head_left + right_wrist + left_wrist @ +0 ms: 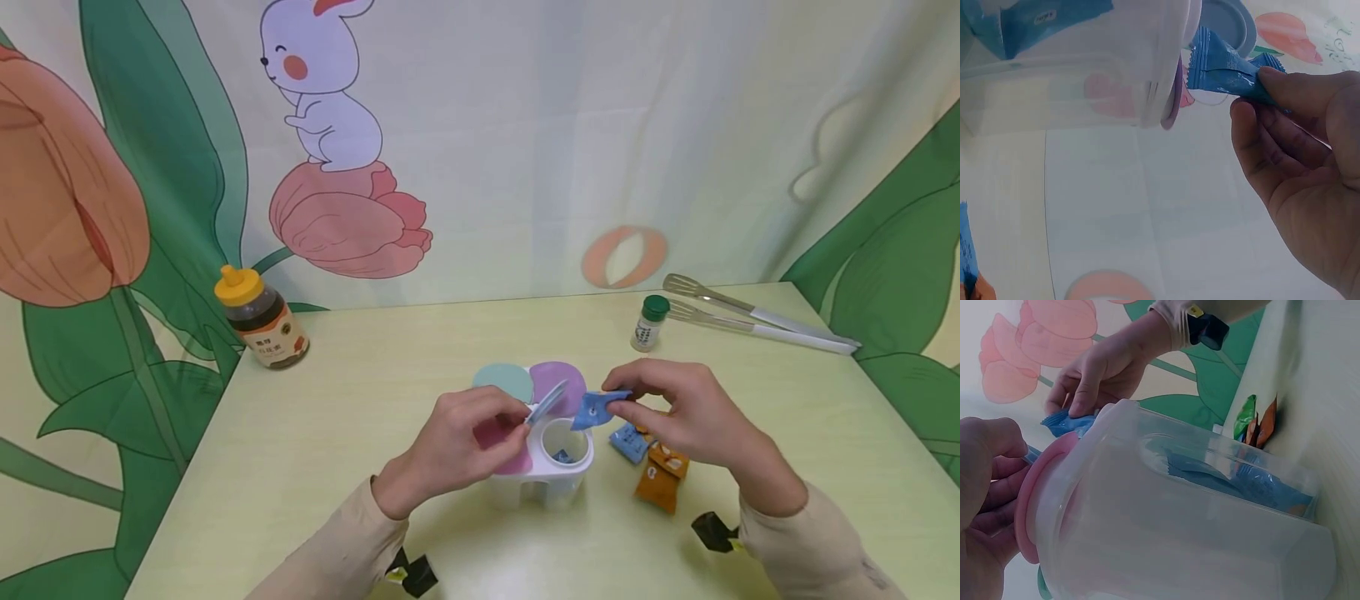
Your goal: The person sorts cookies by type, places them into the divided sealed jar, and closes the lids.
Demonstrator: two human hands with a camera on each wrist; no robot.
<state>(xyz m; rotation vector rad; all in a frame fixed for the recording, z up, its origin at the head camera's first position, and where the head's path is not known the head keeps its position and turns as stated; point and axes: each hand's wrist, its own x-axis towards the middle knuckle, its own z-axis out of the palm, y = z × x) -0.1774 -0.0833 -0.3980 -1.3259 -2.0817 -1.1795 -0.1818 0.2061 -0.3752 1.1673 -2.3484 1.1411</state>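
A clear-bodied container (558,481) with a white top and several round compartments stands near the middle of the table. Teal (504,382), purple (573,390) and pink (517,461) lids cover three of them. My left hand (472,429) pinches a pale blue lid (546,403), tilted up beside the uncovered front-right opening (566,442). Between the thumb and fingers of my right hand (690,412) is a blue wrapped candy (596,408), at that opening's upper right edge. Blue wrapped pieces (1260,487) lie inside the container, visible through its wall in the left wrist view.
Right of the container lie a blue packet (628,442) and orange packets (660,483). Behind them are a green-capped shaker (649,323) and two whisks (757,321). A yellow-capped bottle (262,321) stands at the back left, near the printed curtain (480,150).
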